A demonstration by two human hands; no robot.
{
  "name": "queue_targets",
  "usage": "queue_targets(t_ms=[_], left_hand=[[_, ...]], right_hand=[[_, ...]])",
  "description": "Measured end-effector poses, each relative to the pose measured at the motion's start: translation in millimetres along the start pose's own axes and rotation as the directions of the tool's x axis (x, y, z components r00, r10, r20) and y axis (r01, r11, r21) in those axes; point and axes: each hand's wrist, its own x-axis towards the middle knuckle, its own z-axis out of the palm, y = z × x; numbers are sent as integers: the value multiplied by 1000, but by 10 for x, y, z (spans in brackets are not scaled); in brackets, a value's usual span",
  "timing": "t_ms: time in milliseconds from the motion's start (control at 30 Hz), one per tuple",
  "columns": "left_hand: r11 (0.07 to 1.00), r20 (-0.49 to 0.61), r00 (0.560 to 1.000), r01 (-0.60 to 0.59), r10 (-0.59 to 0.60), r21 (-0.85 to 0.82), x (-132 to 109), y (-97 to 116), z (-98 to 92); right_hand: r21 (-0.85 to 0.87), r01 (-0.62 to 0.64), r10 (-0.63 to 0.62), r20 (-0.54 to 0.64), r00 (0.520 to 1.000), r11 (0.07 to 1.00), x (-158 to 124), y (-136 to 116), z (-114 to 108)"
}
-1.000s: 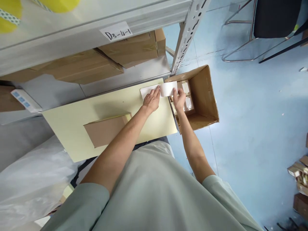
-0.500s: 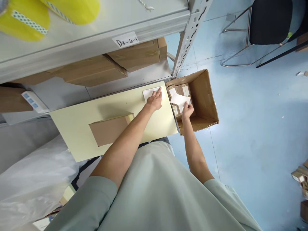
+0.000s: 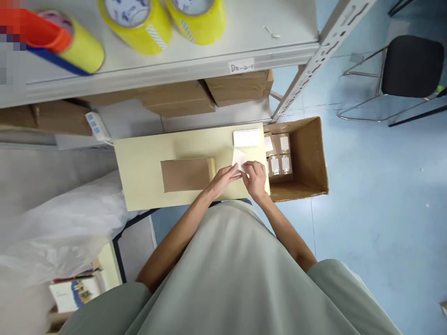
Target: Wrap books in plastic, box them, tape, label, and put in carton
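Observation:
A small white paper slip [image 3: 239, 157] is held up between my two hands above the pale yellow board [image 3: 143, 153]. My left hand [image 3: 224, 180] has its fingers against the slip's lower left side. From the right, my right hand [image 3: 255, 178] pinches the slip's lower corner. Just beyond it, a stack of white slips [image 3: 246, 137] lies flat on the board. A closed brown cardboard box [image 3: 186, 175] rests to the left of my left hand. Right of the board stands an open carton [image 3: 309, 153], with several small labelled boxes [image 3: 280, 164] along its left side.
A grey metal shelf [image 3: 195, 65] runs across the far side, holding yellow tape rolls [image 3: 150, 32] above and brown cartons [image 3: 181, 97] below. Its perforated post [image 3: 314, 65] rises near the open carton. A black chair [image 3: 412, 65] stands at right. Plastic sheeting [image 3: 77, 218] bulges at left.
My right hand has moved left with the slip, from over the open carton to above the board. My left hand has come off the slip stack and back to the held slip. The view has shifted.

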Motion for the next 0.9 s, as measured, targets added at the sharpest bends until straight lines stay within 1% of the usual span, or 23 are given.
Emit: queue_targets(t_ms=[67, 167, 233, 300, 367, 433, 500, 533, 567, 633, 700, 767, 900], left_hand=[[1000, -110, 994, -17, 15, -20, -271, -13, -106], [998, -239, 970, -54, 45, -30, -568, -79, -291], [997, -293, 954, -73, 62, -27, -713, -130, -421], [998, -354, 933, -63, 66, 20, -824, -171, -561], [995, -409, 910, -25, 64, 100, -911, -193, -716], [985, -435, 898, 9, 67, 170, -989, -188, -884], [977, -426, 901, 8, 86, 214, -1071, -153, -1053], [974, -413, 905, -3, 99, 228, -1116, -125, -1133], [971, -398, 910, -19, 115, 238, -1163, -91, -1209], [966, -371, 917, -52, 146, 253, -1262, -15, -1345], [961, -350, 922, -70, 165, 269, -1356, 60, -1461], [956, -330, 928, -79, 174, 283, -1437, 121, -1562], [961, -288, 939, -116, 188, 249, -1575, 194, -1750]], right_hand=[[15, 99, -100, 62, 993, 995, -24, -185, 108], [54, 187, -192, 134, 972, 981, -44, -428, 228], [85, 214, -228, 208, 951, 973, -55, -574, 267], [123, 233, -258, 271, 927, 965, -63, -701, 270], [164, 225, -265, 285, 921, 960, -60, -796, 245], [195, 150, -196, 244, 950, 969, -30, -851, 203], [260, 6, -60, 201, 978, 966, 29, -871, 157], [326, -73, 3, 212, 977, 943, 67, -876, 137], [407, -149, 46, 254, 966, 901, 105, -882, 121], [558, -289, 68, 383, 921, 778, 171, -915, 102], [620, -396, 72, 480, 874, 678, 211, -994, 108], [621, -456, 121, 505, 855, 637, 224, -1119, 137], [609, -494, 216, 473, 854, 621, 229, -1434, 222]])
